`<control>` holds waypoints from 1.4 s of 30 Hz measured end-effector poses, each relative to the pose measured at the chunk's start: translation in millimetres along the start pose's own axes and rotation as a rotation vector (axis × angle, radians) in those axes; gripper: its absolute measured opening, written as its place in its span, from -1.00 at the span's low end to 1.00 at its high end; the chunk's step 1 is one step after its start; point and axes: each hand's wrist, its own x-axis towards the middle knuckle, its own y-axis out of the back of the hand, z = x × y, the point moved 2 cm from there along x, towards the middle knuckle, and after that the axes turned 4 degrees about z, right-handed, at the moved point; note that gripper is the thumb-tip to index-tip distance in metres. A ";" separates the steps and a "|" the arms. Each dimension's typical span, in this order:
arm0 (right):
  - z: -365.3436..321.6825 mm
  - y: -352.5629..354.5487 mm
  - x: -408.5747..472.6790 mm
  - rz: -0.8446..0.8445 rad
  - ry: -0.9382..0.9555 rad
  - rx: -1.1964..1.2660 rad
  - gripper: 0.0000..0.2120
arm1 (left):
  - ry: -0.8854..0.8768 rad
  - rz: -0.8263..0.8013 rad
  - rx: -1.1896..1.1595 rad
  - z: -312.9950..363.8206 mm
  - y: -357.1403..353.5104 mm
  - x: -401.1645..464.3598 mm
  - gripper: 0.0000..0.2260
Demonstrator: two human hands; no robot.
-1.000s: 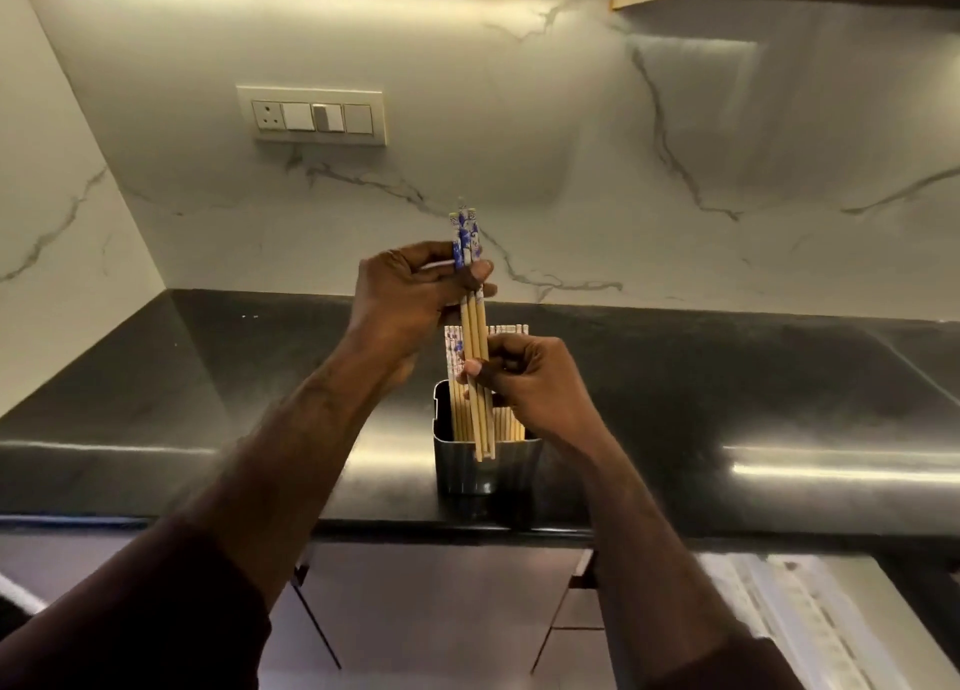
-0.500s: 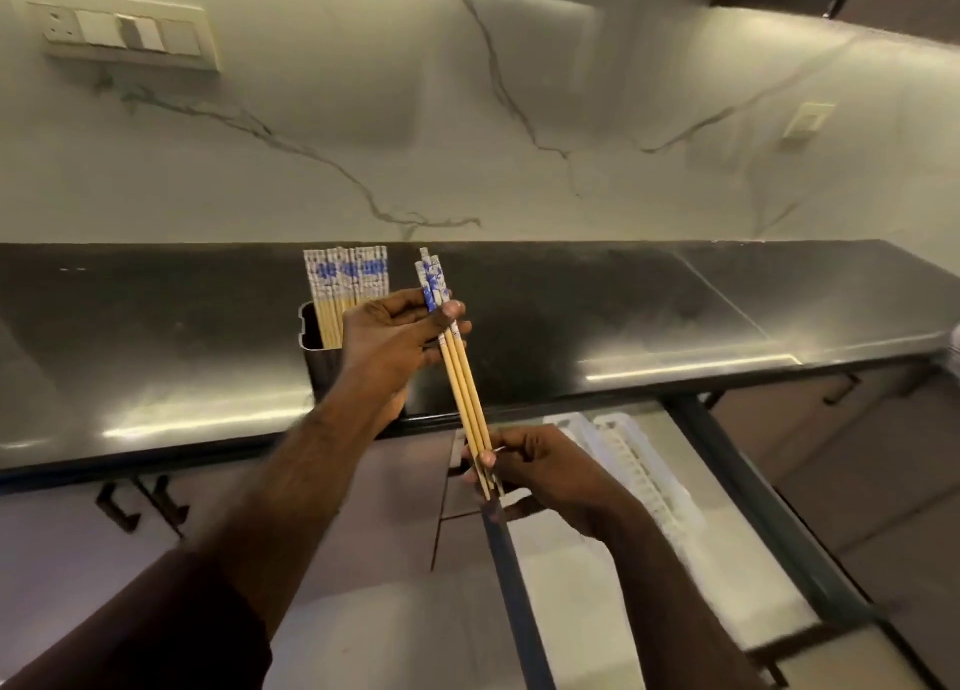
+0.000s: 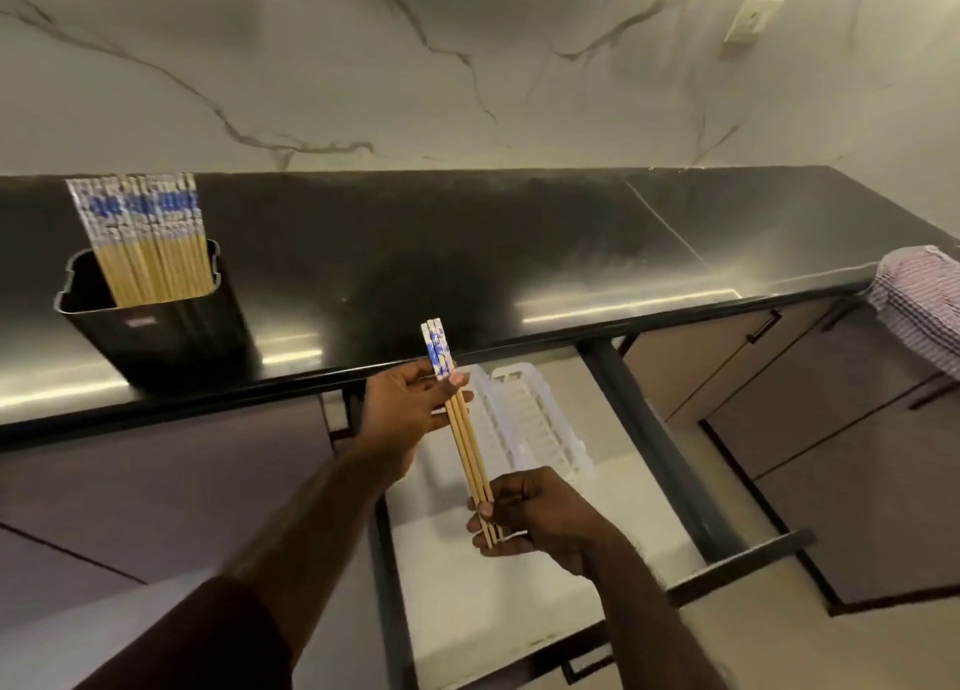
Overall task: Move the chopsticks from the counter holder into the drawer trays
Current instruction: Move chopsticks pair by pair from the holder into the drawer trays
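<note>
A small bundle of wooden chopsticks (image 3: 464, 433) with blue-and-white patterned tops hangs over the open drawer (image 3: 691, 486). My left hand (image 3: 410, 413) pinches the bundle near its patterned end. Its thin tips are gripped by my right hand (image 3: 524, 517). Below them in the drawer lie white plastic trays (image 3: 540, 429), partly hidden by my hands. The dark metal holder (image 3: 156, 336) stands at the left on the black counter (image 3: 467, 252), with several more chopsticks (image 3: 150, 242) upright in it.
A checked cloth (image 3: 922, 307) hangs over the counter edge at the far right. Closed brown cabinet fronts (image 3: 810, 408) with dark handles flank the drawer. The marble wall (image 3: 467, 65) carries a socket plate (image 3: 753, 18).
The bundle came out of the holder and moved right and down, from above the counter to over the open drawer. Both hands kept hold of it. The view turned right and down.
</note>
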 end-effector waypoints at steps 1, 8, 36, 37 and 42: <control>8.2 13.0 4.2 0.005 -0.035 -0.002 -0.84 | 0.031 0.007 0.018 -14.3 -10.7 5.8 -0.85; 52.6 69.3 37.5 -0.002 -0.268 -0.104 -0.88 | 0.285 0.062 0.128 -108.0 -47.2 43.9 -0.80; 54.2 43.7 213.3 0.182 -0.461 -0.250 -0.87 | -0.331 -0.275 1.809 -175.4 -34.4 131.5 -0.51; 54.8 43.0 214.5 0.191 -0.452 -0.270 -0.81 | -0.321 -0.287 1.810 -176.7 -34.4 131.3 -0.50; 54.2 44.3 210.3 0.228 -0.470 -0.271 -0.85 | -0.309 -0.298 1.772 -181.4 -30.1 134.6 -0.53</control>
